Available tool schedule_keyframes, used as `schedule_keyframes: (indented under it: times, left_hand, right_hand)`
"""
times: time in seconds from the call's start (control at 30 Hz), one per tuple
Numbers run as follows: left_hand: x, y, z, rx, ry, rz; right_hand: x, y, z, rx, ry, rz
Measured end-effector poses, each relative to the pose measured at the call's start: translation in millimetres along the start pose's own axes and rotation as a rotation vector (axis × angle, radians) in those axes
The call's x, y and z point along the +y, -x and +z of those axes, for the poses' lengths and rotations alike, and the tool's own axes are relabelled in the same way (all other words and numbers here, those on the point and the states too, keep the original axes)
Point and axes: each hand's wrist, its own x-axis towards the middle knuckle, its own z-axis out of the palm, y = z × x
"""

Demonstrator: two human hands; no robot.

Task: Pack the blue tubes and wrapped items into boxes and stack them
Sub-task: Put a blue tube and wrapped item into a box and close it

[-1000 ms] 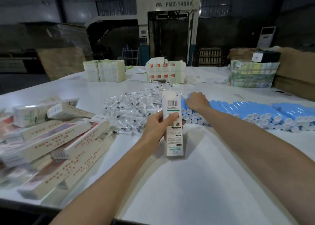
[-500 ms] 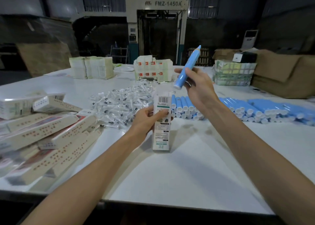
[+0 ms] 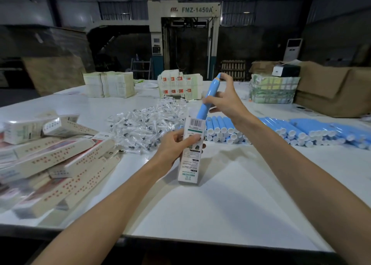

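Head view gives us a smooth white desk [image 3: 220,204] with a dull sheen. On it our left hand [image 3: 176,144] grips a slim white cardboard box [image 3: 190,154], upright and slightly tilted, with its printed, barcoded side toward us. The thumb lies across the front and the fingers curl round the back. Our right hand [image 3: 224,102] is closed on a blue tube [image 3: 207,96], a smooth plastic cylinder that tapers to a cone at the top. The index fingertip touches that tip while the thumb and other fingers clasp the middle. The lower end of the tube meets the open top of the box; how far it has gone in we cannot tell. Just behind the box lie more blue tubes [image 3: 301,132] with round white caps, side by side in layers, reaching toward the right edge of the desk. To their left is a heap of small wrapped items [image 3: 144,126] in crinkly clear film with dark parts inside. Near our left arm, long boxes [image 3: 56,160], pale with red print, lie loosely across one another, blurred. Along the far edge stand stacks of flat pale cartons [image 3: 108,85], a bundle of greenish printed sheets [image 3: 273,90] and brown cardboard [image 3: 331,92].
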Motion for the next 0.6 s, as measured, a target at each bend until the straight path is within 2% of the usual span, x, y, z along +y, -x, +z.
schedule_keyframes:
  times: [0.27, 0.43, 0.53, 0.6]
  left_hand:
    - [-1, 1, 3, 0.007, -0.053, 0.002]
    - [-2, 1, 5, 0.032, -0.046, 0.012]
    - [-4, -1, 5, 0.116, -0.029, -0.004]
    - [-7, -3, 0, 0.249, -0.053, -0.010]
  right_hand:
    - [10, 13, 10, -0.136, 0.179, 0.020]
    - [35, 24, 24, -0.108, 0.293, -0.036]
    - [43, 23, 34, -0.067, 0.279, -0.088]
    - [48, 19, 41, -0.004, 0.255, -0.108]
